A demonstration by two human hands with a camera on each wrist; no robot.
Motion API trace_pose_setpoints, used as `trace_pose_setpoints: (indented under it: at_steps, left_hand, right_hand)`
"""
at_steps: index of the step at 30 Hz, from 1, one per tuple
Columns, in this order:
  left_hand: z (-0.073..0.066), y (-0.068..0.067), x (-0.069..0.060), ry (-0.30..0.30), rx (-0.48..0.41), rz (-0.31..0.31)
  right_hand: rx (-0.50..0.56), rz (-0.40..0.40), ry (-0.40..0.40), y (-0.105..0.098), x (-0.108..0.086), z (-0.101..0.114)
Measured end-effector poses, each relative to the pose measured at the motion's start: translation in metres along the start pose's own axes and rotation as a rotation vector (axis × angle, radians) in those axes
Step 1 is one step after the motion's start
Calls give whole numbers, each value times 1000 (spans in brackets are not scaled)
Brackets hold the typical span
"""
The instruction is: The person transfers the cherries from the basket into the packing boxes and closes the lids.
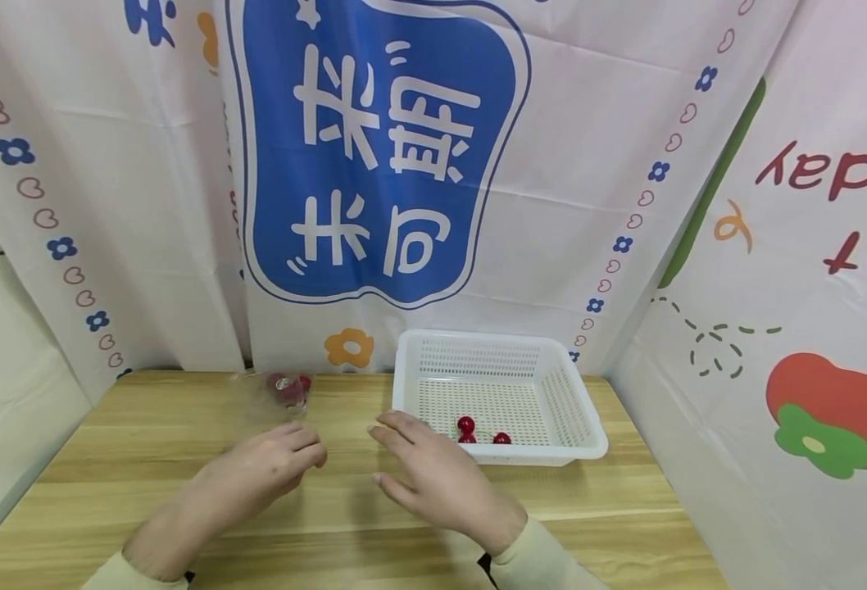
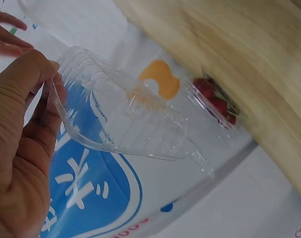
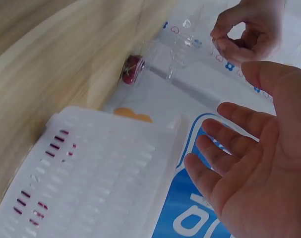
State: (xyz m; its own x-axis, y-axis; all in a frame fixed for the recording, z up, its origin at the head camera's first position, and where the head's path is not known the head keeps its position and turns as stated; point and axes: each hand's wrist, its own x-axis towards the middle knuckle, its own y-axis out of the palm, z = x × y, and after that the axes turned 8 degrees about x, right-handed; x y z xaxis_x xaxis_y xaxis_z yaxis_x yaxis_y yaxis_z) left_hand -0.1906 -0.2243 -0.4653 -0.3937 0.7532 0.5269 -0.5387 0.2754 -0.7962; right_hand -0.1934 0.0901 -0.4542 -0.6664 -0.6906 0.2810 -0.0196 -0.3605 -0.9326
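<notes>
My left hand point(image 1: 267, 465) pinches the rim of a clear plastic lid point(image 2: 123, 121) between thumb and fingers. Beyond it, at the back of the table, a clear container point(image 1: 286, 388) holds dark red fruit point(image 2: 217, 105); whether the lid is joined to it I cannot tell. My right hand point(image 1: 437, 479) hovers by the near left corner of a white perforated basket point(image 1: 492, 338), its fingers spread and holding nothing. Several red cherries point(image 1: 466, 424) lie inside the basket along its near side, partly hidden by the rim.
The wooden table point(image 1: 345, 524) ends at the back against a white printed cloth point(image 1: 566, 123). Another printed cloth point(image 1: 810, 270) hangs along the right side, and a pale cloth point(image 1: 6, 352) along the left.
</notes>
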Motion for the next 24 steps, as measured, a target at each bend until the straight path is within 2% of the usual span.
trace_pose_setpoints:
  at_steps: [3, 9, 13, 18, 24]
  left_hand:
    - [-5, 3, 5, 26, 10, 2]
    - [-13, 6, 13, 75, -2, 44]
    - [-18, 8, 19, 129, 0, 57]
    - [-24, 13, 24, 191, 36, 56]
    - [-31, 20, 31, 229, 6, 83]
  right_hand:
    - [7, -9, 39, -4, -4, -7]
    - [25, -35, 107, -10, -13, -25]
    - [21, -38, 146, -13, -19, -37]
    - [4, -17, 181, -16, -26, -47]
    - [18, 22, 192, -19, -31, -54]
